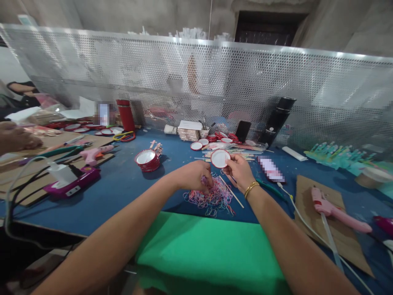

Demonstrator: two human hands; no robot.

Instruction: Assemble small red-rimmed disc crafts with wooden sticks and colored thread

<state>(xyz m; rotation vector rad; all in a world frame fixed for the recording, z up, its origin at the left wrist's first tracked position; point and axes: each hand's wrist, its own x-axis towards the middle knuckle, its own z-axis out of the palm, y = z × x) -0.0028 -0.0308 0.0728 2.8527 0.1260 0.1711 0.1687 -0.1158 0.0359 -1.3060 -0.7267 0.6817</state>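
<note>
My right hand (238, 170) pinches the edge of a small round white lid with a red rim (220, 158), its pale face turned toward me. Below and to its left, my left hand (196, 175) dips into a tangled heap of thin multicoloured rubber bands (211, 198); its bent fingers close on some of them, partly hidden. A thin wooden stick (231, 192) lies across the heap's right side. Left of my left hand stands a stack of similar red-rimmed lids (147, 160), with small pinkish sticks behind it.
A pink glue gun (334, 209) rests on cardboard at right; another glue gun (93, 155) and a purple power strip (73, 182) are at left. A black bottle (278, 119), phone (243, 131) and red thermos (125, 115) line the perforated metal screen (153, 61). A co-worker's hand (18, 137) is far left.
</note>
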